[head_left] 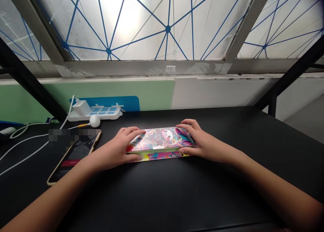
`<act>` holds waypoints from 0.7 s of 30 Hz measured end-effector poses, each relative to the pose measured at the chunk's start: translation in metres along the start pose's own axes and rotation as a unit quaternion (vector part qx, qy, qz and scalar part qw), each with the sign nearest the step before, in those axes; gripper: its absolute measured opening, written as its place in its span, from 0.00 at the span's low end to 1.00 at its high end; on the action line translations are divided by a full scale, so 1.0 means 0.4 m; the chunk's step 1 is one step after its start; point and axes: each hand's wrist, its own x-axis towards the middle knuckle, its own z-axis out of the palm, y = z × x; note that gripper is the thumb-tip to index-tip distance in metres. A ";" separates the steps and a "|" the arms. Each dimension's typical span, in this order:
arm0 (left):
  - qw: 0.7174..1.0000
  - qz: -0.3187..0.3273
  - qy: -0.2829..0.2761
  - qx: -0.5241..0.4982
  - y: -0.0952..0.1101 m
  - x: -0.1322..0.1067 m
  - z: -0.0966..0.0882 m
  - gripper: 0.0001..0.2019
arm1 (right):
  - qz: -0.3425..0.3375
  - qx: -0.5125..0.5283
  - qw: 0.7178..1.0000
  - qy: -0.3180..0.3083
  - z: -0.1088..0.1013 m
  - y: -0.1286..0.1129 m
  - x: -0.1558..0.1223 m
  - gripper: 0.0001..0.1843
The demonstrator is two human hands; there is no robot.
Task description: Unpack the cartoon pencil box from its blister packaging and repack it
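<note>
A colourful pencil box (162, 139) with a cartoon face on its top lies on the black table in front of me. A white clasp sits at the middle of its near edge, and "PENCIL BOX" is printed on the lower front. My left hand (128, 144) grips its left end, thumb along the front and fingers over the top. Around the right end is my right hand (193, 137), its thumb at the front and fingers on the top and far side. The lid looks closed. The underside of the box is hidden.
On the left, a phone (73, 157) in a pale case lies partly behind my left forearm. Behind it stand a white power strip (106, 113) with a plugged-in adapter (81, 108) and a round white knob-like object (95, 120). White cables cross the table (162, 198).
</note>
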 end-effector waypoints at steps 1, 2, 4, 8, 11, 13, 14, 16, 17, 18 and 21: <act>1.000 0.003 0.006 0.001 0.000 0.000 0.003 0.36 | 0.001 -0.004 1.000 -0.001 0.001 0.010 0.000 0.45; 1.000 0.007 0.014 0.004 0.000 0.001 0.005 0.36 | -0.001 -0.006 1.000 -0.005 0.002 0.019 -0.001 0.47; 0.999 0.020 0.033 0.013 0.003 0.002 0.011 0.37 | -0.014 -0.006 1.000 -0.018 0.001 0.034 -0.002 0.50; 0.993 0.062 0.078 0.056 0.010 0.005 0.020 0.38 | -0.024 0.002 1.000 0.006 -0.002 0.033 0.002 0.49; 0.983 0.097 0.122 0.101 0.013 0.005 0.026 0.38 | -0.018 0.001 0.996 0.084 0.000 0.016 0.013 0.39; 0.972 0.115 0.155 0.136 0.017 0.006 0.028 0.37 | -0.014 0.003 0.989 0.145 0.005 0.006 0.021 0.32; 0.966 0.122 0.171 0.153 0.020 0.007 0.029 0.37 | -0.013 0.005 0.985 0.172 0.008 0.002 0.025 0.29; 0.953 0.136 0.197 0.183 0.027 0.009 0.032 0.36 | -0.016 0.010 0.977 0.213 0.014 -0.003 0.030 0.26; 0.948 0.143 0.207 0.196 0.030 0.010 0.034 0.36 | -0.018 0.011 0.973 0.230 0.016 -0.005 0.032 0.25; 0.943 0.149 0.214 0.207 0.033 0.011 0.036 0.36 | -0.017 0.012 0.969 0.244 0.018 -0.008 0.033 0.25; 0.934 0.156 0.222 0.230 0.038 0.013 0.043 0.38 | 0.000 0.018 0.960 0.279 0.018 -0.016 0.033 0.25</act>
